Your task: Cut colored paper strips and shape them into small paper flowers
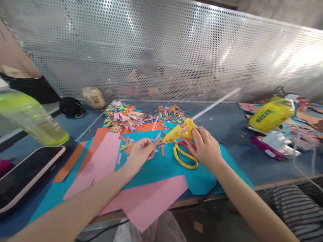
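The left forearm [83,201] and right forearm [252,201] lie nearest, both cut off by the frame. The left hand [143,152] pinches its fingertips narrowly on a paper scrap [158,142], too small to make out well. The right hand [207,146] curls round the glue gun [178,132], hiding its handle. Yellow, with a label and small glowing light, the gun is above the teal paper [156,168], its long axis slanting, nozzle leftward and slightly down toward the left fingertips.

Yellow glue gun [178,131], nozzle angled down-left, small paper piece [158,142] beside its tip
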`<state>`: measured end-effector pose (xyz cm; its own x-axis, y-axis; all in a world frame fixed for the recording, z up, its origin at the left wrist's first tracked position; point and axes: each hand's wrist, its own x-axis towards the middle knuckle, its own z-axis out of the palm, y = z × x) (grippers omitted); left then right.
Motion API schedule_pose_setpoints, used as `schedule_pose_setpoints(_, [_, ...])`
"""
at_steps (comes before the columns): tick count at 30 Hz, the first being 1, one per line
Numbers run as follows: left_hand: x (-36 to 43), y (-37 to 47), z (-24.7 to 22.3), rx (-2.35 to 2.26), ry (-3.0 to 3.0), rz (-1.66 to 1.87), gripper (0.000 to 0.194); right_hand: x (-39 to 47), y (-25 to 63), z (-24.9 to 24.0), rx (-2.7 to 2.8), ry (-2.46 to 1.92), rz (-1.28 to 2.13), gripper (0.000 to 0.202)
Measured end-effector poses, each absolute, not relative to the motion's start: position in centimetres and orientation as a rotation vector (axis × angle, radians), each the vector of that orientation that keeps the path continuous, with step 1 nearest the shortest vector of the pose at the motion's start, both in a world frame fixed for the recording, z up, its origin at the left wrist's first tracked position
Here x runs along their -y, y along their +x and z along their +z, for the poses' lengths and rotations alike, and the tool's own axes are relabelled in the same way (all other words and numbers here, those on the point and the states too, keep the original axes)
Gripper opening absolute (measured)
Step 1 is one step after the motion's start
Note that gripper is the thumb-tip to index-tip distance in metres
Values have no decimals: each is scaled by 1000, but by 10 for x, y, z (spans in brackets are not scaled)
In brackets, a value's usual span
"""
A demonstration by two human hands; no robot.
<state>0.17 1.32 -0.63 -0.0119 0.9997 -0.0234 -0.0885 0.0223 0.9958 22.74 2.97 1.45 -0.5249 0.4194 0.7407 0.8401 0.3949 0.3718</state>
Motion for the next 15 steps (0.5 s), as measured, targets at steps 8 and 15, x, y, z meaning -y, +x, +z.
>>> schedule_pose_setpoints(8, [-13,3,-5,-1191,1109,1237,30,-30,227,15,2123,-1080,-1007,35])
schedule_pose_setpoints(15, [-14,3,-3,-1160,1068,1225,31,-30,226,14,2137,-1093,-1017,35])
